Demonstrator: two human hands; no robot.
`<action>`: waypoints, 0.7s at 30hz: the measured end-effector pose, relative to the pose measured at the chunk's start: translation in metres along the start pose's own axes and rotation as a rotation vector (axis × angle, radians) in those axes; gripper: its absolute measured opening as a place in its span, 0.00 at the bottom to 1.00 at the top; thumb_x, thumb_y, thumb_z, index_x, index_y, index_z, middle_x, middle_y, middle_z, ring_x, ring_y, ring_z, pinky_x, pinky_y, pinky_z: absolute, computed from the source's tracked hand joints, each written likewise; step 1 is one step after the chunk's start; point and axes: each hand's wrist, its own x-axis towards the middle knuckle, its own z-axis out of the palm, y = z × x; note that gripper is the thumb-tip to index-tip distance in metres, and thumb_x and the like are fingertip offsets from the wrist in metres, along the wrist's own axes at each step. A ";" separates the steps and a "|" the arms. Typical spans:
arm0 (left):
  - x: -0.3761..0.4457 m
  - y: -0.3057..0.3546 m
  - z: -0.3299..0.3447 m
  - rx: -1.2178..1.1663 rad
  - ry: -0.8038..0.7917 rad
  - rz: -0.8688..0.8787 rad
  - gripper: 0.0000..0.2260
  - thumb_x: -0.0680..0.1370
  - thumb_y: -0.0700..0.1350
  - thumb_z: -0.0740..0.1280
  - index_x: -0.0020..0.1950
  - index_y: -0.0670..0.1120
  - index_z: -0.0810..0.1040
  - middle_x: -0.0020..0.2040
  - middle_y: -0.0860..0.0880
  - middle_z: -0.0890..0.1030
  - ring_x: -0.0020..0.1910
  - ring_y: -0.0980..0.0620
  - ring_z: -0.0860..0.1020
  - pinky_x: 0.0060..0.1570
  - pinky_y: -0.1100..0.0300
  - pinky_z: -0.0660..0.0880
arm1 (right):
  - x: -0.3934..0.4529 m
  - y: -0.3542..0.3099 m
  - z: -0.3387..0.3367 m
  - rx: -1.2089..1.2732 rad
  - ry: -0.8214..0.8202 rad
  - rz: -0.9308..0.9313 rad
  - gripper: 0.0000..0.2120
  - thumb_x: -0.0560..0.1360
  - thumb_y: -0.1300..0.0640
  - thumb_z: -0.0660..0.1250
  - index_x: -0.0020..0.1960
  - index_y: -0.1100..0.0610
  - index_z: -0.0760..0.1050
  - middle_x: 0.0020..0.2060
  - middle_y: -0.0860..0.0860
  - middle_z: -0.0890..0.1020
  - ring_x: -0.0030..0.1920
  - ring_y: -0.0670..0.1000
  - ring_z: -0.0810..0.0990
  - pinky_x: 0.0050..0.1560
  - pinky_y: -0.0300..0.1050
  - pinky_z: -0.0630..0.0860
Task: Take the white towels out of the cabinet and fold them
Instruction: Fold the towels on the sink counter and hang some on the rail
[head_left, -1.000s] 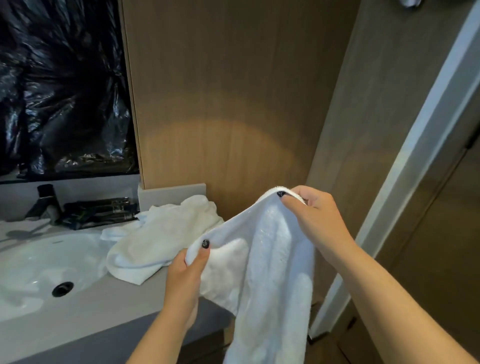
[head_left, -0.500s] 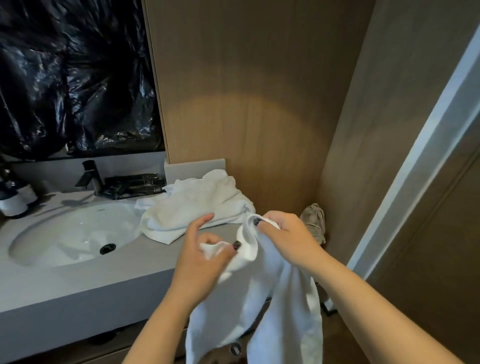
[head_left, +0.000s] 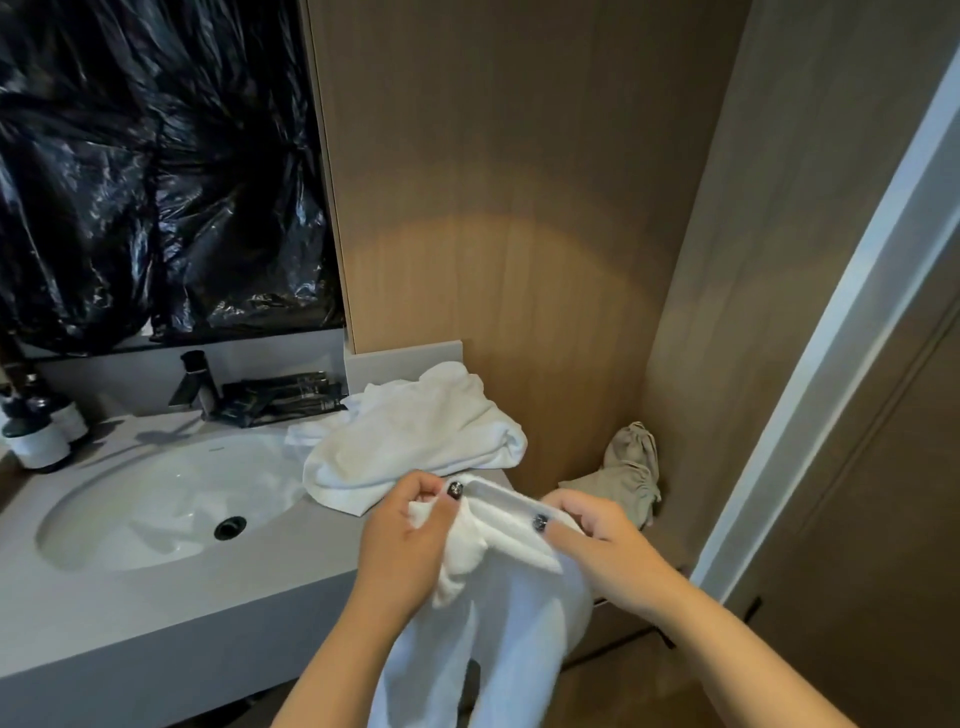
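Over the front edge of the grey stone desk (head_left: 156, 597), both hands hold a white terry-cloth towel (head_left: 498, 623) by its hemmed top border, the rest hanging limp below between the forearms. The left hand (head_left: 410, 540) bunches one end of the border in curled fingers, its grip pinching the cloth; the right hand (head_left: 602, 545) pinches the other end. A second crumpled white towel (head_left: 415, 441) lies on the desk beside the white oval sink basin (head_left: 156, 499). The held towel looks soft, light and floppy with no stiffness, so it should drape wherever unsupported. Corners along the hem seem the surest places to take hold for a straight fold.
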 end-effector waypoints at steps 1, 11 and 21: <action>0.002 0.000 -0.002 0.003 0.035 -0.007 0.08 0.79 0.42 0.68 0.40 0.49 0.77 0.33 0.57 0.78 0.32 0.60 0.73 0.33 0.68 0.69 | -0.005 0.007 -0.005 -0.001 0.034 0.030 0.08 0.78 0.57 0.65 0.46 0.62 0.78 0.39 0.60 0.78 0.39 0.49 0.74 0.40 0.42 0.69; 0.000 0.026 0.002 0.165 -0.173 0.125 0.19 0.73 0.44 0.69 0.59 0.65 0.75 0.56 0.72 0.76 0.56 0.76 0.71 0.50 0.77 0.67 | -0.017 -0.023 -0.022 -0.096 0.123 -0.039 0.04 0.77 0.60 0.69 0.47 0.54 0.82 0.42 0.52 0.83 0.41 0.50 0.78 0.42 0.41 0.72; -0.010 0.024 0.016 0.051 -0.410 0.229 0.21 0.75 0.38 0.70 0.61 0.61 0.77 0.53 0.63 0.82 0.60 0.64 0.76 0.59 0.63 0.70 | -0.032 -0.050 -0.036 -0.260 0.022 -0.066 0.09 0.74 0.62 0.70 0.43 0.48 0.82 0.36 0.41 0.81 0.37 0.42 0.77 0.37 0.37 0.71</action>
